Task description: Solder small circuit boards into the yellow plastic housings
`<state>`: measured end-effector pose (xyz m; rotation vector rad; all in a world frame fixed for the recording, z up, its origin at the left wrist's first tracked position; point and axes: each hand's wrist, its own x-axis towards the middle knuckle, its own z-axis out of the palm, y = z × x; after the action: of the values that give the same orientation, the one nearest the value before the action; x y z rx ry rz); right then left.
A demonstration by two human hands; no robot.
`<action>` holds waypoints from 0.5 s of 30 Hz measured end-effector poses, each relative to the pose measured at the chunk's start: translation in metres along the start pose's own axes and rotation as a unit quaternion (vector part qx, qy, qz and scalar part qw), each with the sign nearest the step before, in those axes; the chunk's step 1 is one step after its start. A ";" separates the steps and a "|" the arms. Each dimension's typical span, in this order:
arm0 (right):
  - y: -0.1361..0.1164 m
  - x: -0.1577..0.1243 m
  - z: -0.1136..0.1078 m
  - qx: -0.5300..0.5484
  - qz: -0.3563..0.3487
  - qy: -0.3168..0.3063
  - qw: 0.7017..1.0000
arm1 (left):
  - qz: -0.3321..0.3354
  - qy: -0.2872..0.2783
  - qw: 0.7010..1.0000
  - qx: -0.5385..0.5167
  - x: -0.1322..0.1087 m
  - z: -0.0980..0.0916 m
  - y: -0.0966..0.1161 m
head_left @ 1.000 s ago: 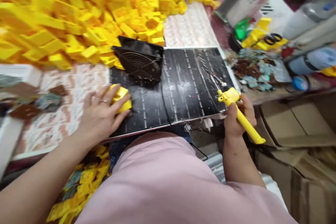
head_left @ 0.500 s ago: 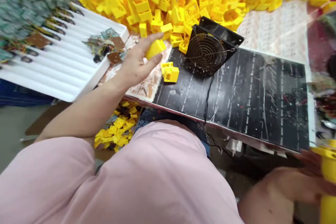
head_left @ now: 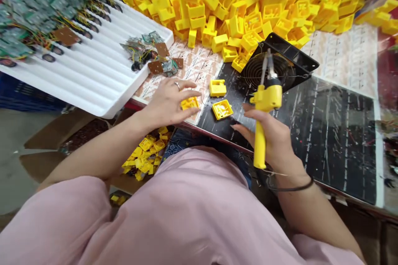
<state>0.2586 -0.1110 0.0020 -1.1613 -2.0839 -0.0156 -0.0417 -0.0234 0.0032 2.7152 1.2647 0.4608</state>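
My left hand (head_left: 171,101), a ring on one finger, is low over the table's near edge. Its thumb and fingers are around a yellow plastic housing (head_left: 190,102), partly hidden by them. To its right, two more yellow pieces are on the black board: a housing (head_left: 217,88) and, nearer me, an open-side-up housing (head_left: 222,109) with pale stuff inside. In my right hand (head_left: 275,134) is a yellow soldering gun (head_left: 266,98), held upright by its handle, its metal tip pointing away from me. The right thumb and a finger reach left past the handle.
Behind the soldering gun stands a black fan (head_left: 280,62) with a wire guard. A large heap of yellow housings (head_left: 211,4) fills the back. At left, a white ridged tray (head_left: 102,66) bears wired circuit boards (head_left: 62,8). Below the table edge is a box of yellow parts (head_left: 144,153).
My right hand has come from the far right edge to the middle with the soldering gun. My left hand has lowered toward me with its housing. The pieces on the board now lie apart.
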 end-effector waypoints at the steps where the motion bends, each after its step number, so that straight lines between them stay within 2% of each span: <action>1: -0.003 0.006 0.010 -0.008 -0.001 -0.014 1.000 | -0.006 -0.005 1.000 -0.003 0.009 -0.005 0.001; 2: -0.005 0.011 0.021 -0.021 0.003 -0.025 0.999 | -0.012 -0.025 1.000 0.003 0.020 -0.011 0.001; 5: -0.008 0.017 0.044 -0.059 0.026 -0.063 0.996 | -0.017 -0.147 0.988 0.042 0.055 -0.022 0.005; 8: -0.007 0.015 0.052 -0.058 0.028 -0.086 0.994 | -0.002 -0.243 0.969 0.049 0.081 -0.027 0.011; 12: -0.003 0.010 0.042 -0.034 0.015 -0.083 0.996 | 0.043 -0.298 0.952 0.052 0.098 -0.028 0.019; 15: 0.000 0.007 0.036 -0.026 0.010 -0.082 0.996 | 0.043 -0.320 0.941 0.096 0.107 -0.030 0.027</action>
<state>0.2348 -0.0936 -0.0193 -1.2511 -2.2270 0.0368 0.0333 0.0402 0.0616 2.7127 1.0402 -0.5383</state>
